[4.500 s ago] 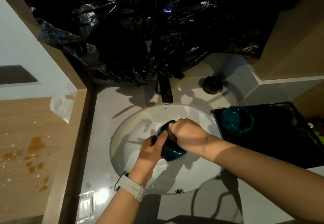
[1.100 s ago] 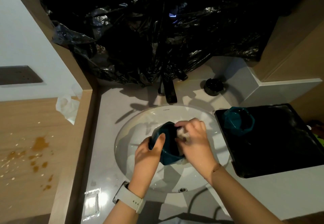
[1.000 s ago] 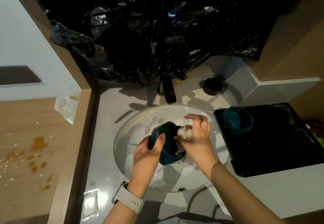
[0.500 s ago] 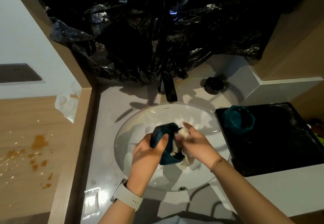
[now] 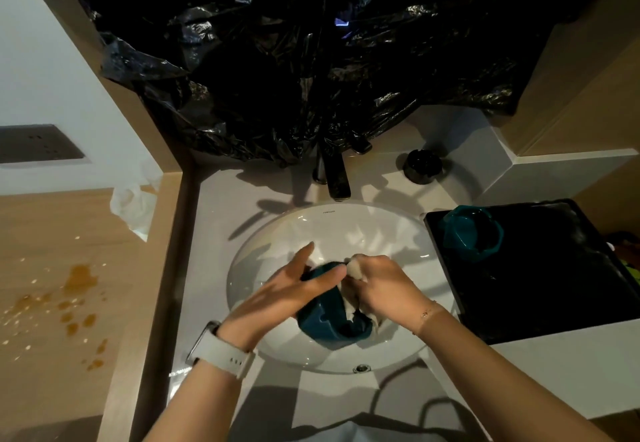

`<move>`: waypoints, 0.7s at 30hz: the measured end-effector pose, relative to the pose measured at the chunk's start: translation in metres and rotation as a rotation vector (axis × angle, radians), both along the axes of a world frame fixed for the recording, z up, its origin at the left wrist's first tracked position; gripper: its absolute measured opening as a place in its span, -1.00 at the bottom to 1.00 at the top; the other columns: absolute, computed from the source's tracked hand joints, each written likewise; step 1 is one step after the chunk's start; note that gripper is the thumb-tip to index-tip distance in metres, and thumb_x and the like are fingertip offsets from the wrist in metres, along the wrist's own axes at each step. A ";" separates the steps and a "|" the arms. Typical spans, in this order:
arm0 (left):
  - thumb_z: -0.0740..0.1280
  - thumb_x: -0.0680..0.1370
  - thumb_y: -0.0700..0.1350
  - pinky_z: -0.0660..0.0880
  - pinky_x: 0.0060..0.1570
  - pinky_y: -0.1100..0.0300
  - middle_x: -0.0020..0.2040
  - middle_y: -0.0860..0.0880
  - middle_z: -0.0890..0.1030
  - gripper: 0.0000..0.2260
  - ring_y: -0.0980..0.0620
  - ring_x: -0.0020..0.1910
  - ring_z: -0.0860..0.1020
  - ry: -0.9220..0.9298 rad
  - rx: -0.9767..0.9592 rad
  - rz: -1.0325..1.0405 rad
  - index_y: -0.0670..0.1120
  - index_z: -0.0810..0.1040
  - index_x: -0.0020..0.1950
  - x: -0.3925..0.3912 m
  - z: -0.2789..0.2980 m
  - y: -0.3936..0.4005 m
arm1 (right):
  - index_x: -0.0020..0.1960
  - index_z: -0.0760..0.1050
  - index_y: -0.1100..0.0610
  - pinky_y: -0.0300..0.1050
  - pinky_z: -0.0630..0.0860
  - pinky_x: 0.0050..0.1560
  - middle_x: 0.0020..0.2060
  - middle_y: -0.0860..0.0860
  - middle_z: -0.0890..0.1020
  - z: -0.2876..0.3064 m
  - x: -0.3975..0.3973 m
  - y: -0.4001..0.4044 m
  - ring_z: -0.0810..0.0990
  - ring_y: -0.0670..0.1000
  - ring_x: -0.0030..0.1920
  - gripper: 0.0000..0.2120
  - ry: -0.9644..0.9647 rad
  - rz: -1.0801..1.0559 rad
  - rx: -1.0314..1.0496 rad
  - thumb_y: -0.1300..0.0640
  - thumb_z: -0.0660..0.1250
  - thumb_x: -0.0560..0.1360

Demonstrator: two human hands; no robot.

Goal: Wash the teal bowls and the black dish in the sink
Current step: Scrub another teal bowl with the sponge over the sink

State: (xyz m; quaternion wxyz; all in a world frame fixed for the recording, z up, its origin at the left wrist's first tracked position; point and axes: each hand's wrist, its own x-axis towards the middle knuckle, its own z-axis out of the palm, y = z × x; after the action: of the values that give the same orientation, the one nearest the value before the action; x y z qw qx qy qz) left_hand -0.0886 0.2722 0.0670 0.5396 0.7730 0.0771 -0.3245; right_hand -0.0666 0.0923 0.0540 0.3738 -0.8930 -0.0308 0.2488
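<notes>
Teal bowl (image 5: 320,320) sat tilted over the white sink (image 5: 388,230) basin, between both hands. Left hand (image 5: 280,298) lay on it, fingers nearly straight, thumb across the rim. Right hand (image 5: 384,289) curled around a pale sponge (image 5: 354,268) against the bowl. Second teal bowl (image 5: 472,232) rested on the black dish (image 5: 554,285), right of sink.

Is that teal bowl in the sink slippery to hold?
Probably, a bit. The teal bowl is tilted over the sink while the right hand rubs a white cloth on it, so it is likely wet. It looks stiff and smooth, so it might slide. The left hand steadies it with mostly straight fingers.
</notes>
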 end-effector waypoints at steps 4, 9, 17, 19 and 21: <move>0.14 0.51 0.40 0.45 0.20 0.07 0.18 0.05 0.57 -0.56 0.05 0.12 0.52 -0.126 0.170 0.009 0.19 0.50 0.23 0.004 -0.004 -0.014 | -0.11 0.47 0.16 -0.12 0.43 -0.25 -0.22 0.08 0.59 0.003 0.001 0.009 0.55 0.11 -0.22 -0.84 -0.049 0.060 -0.137 0.10 0.20 0.54; 0.15 0.60 0.24 0.42 0.18 0.07 0.28 -0.06 0.54 -0.60 -0.07 0.19 0.50 -0.130 0.286 0.264 0.10 0.45 0.36 0.002 -0.011 -0.023 | 0.04 0.56 0.25 -0.16 0.49 -0.33 -0.19 0.15 0.61 -0.032 -0.004 0.017 0.60 0.13 -0.19 -0.76 0.218 -0.166 -0.148 0.11 0.21 0.58; 0.23 0.60 0.15 0.43 0.03 0.20 0.03 0.16 0.55 -0.64 0.00 0.09 0.56 -0.348 0.203 0.328 0.17 0.27 0.36 -0.018 -0.023 -0.034 | -0.37 0.45 0.06 -0.14 0.48 -0.30 -0.39 0.02 0.56 -0.040 0.000 0.013 0.55 0.08 -0.27 -0.71 0.112 -0.372 -0.041 0.09 0.27 0.54; 0.28 0.54 0.25 0.49 0.15 0.10 0.08 0.16 0.55 -0.59 0.02 0.11 0.54 -0.235 0.130 0.248 0.24 0.25 0.33 -0.012 -0.024 -0.018 | -0.26 0.51 0.12 -0.03 0.47 -0.18 -0.30 0.05 0.55 -0.030 0.002 0.012 0.53 0.10 -0.21 -0.78 0.005 -0.295 -0.076 0.13 0.24 0.54; 0.30 0.44 0.38 0.47 0.23 0.06 0.14 0.13 0.55 -0.47 0.04 0.14 0.53 -0.145 0.021 0.187 0.30 0.26 0.35 -0.003 -0.023 -0.001 | -0.04 0.54 0.18 -0.13 0.41 -0.17 -0.17 0.10 0.59 -0.015 0.002 0.012 0.56 0.15 -0.12 -0.83 -0.111 -0.090 -0.197 0.14 0.20 0.56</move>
State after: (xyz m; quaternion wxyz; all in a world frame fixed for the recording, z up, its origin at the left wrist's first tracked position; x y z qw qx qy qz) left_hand -0.0913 0.2708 0.0444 0.5636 0.7894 0.1132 -0.2152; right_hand -0.0645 0.1042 0.0394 0.2927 -0.9383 0.0132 0.1839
